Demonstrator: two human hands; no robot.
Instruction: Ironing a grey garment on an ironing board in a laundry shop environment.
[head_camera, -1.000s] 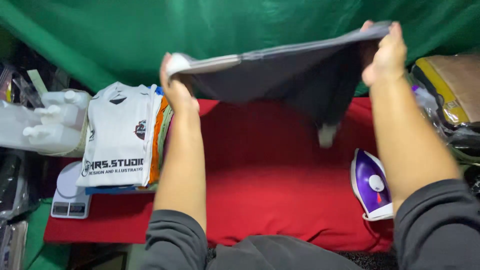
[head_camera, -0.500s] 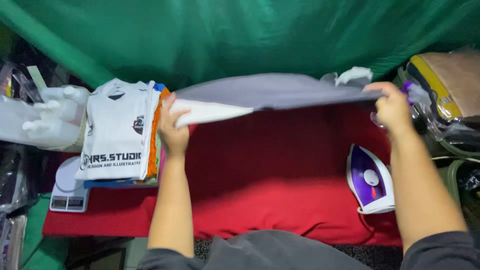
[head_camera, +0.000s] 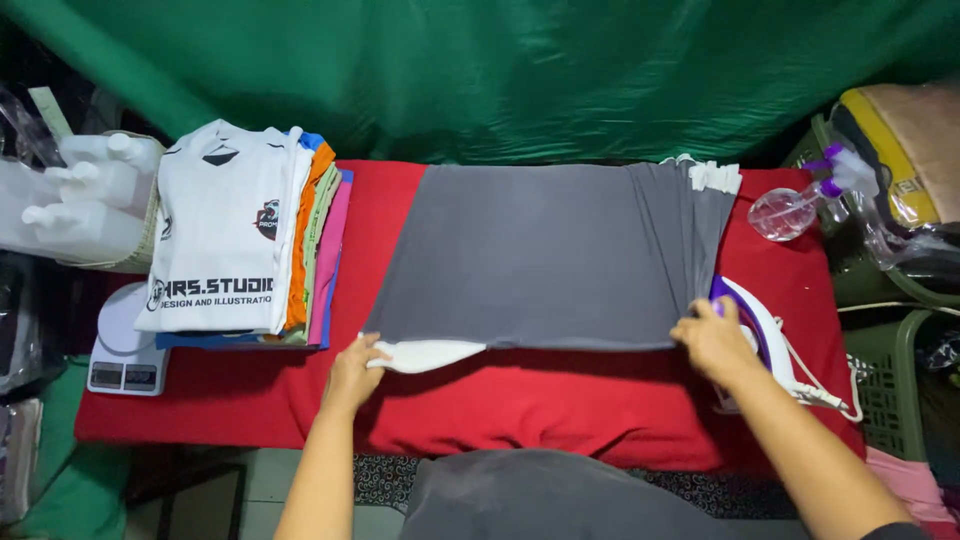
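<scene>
Both hands (head_camera: 355, 372) (head_camera: 712, 342) on garment (head_camera: 540, 255) edge (flat)

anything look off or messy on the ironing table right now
Mostly tidy. The grey shirt lies flat on the red cover, but its right end is bunched into pleats under the right hand, and a white sleeve sticks out at the near left corner by the left hand. The iron sits close beside that hand.
</scene>
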